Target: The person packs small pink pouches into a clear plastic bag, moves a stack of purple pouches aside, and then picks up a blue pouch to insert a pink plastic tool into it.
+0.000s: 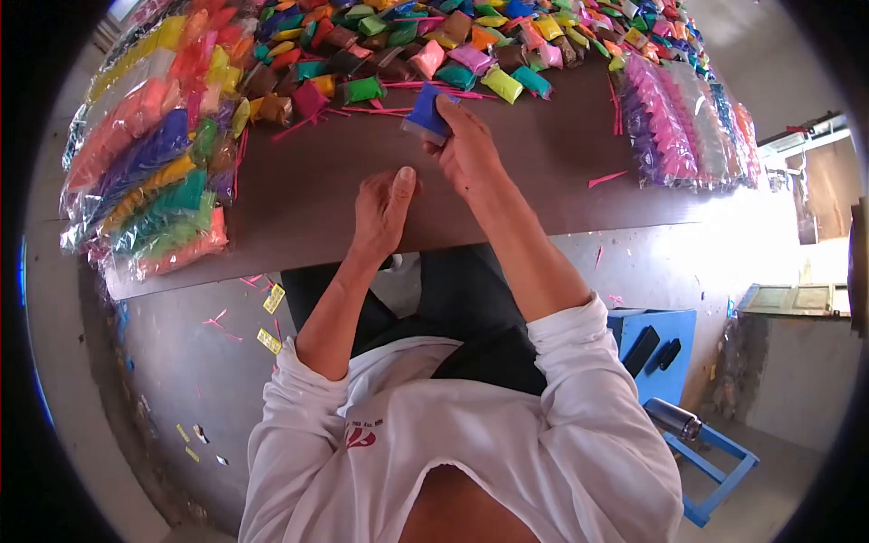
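Note:
My right hand (466, 145) pinches a small blue packet (427, 112) between thumb and fingers, just in front of the pile of colored packets (434, 56). Lower and to the left, my left hand (385, 208) hovers near the front edge of the brown table (534, 172). Its thumb points up and the fingers are curled, partly hidden behind the thumb, so whether anything is in them cannot be made out. The two hands are apart.
Clear bags of colored packets lie at the table's left (154, 181) and right (674, 127). Pink strips (606, 179) are scattered on the table. At the lower right stand a blue box (674, 335) and a blue stool (724, 480) with a metal cylinder (672, 418).

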Motion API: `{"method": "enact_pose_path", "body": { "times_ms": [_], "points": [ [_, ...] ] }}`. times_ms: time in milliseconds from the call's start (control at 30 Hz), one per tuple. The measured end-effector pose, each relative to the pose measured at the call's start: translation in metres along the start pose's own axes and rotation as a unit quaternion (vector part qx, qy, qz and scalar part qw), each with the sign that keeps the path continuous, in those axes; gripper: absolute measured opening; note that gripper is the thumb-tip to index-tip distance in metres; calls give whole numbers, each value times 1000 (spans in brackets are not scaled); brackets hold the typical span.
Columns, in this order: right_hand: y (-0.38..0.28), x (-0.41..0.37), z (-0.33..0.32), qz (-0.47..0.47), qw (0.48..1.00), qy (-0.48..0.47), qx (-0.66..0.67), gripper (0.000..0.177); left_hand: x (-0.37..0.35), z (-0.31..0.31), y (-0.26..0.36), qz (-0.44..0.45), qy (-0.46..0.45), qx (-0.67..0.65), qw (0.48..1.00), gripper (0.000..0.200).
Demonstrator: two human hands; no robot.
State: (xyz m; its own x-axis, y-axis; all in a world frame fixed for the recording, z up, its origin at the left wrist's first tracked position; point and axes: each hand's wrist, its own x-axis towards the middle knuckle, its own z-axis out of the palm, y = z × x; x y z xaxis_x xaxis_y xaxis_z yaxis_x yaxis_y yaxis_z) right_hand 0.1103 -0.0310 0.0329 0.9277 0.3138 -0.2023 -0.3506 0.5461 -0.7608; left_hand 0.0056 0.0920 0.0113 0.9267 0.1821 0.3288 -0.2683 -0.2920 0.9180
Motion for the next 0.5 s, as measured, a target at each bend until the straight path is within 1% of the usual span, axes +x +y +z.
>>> {"method": "enact_pose_path", "body": {
  "times_ms": [67,167,267,500],
  "points": [
    [11,9,-2,-40,999,24,4,21,0,-2,-1,7,-27,37,999,51],
    [18,13,3,-61,997,55,-4,22,-3,-2,6,53,-39,140,988,49],
    [26,14,4,-115,993,13,-36,25,-2,2,4,53,-74,217,972,45],
    [27,12,13,-173,977,44,-113,28,-1,-2,5,65,-100,205,971,39]
  ]
}}
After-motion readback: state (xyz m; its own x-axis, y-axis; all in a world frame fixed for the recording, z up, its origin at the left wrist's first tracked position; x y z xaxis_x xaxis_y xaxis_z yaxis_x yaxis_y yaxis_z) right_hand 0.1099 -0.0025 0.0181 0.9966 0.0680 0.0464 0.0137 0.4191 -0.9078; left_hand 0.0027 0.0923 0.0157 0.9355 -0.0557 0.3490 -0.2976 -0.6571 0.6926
